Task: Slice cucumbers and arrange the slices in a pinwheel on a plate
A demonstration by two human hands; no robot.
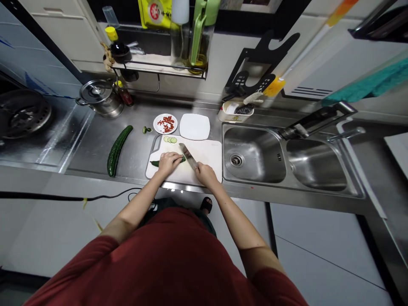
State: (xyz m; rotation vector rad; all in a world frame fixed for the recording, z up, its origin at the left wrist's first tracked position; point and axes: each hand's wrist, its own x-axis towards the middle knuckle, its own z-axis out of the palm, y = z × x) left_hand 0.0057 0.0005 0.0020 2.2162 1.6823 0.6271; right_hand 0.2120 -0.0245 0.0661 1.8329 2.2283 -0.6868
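Note:
My left hand (169, 163) is closed over a cucumber (154, 163) that lies across the white cutting board (208, 154); much of it is hidden under the fingers. In my right hand (205, 173) is the handle of a kitchen knife (188, 155). Its blade is at the cucumber's cut right end; whether it touches is too small to tell. Several cucumber slices (170, 139) lie at the board's upper left. To the left, a whole cucumber (118, 149) rests on the steel counter.
Behind the board stand a plate of chopped red pieces (166, 124) and a white square plate (194, 126). Cucumber ends (146, 130) lie beside them. A double sink (255, 154) is on the right, a steel pot (101, 98) at back left, and a bottle shelf (159, 67) above.

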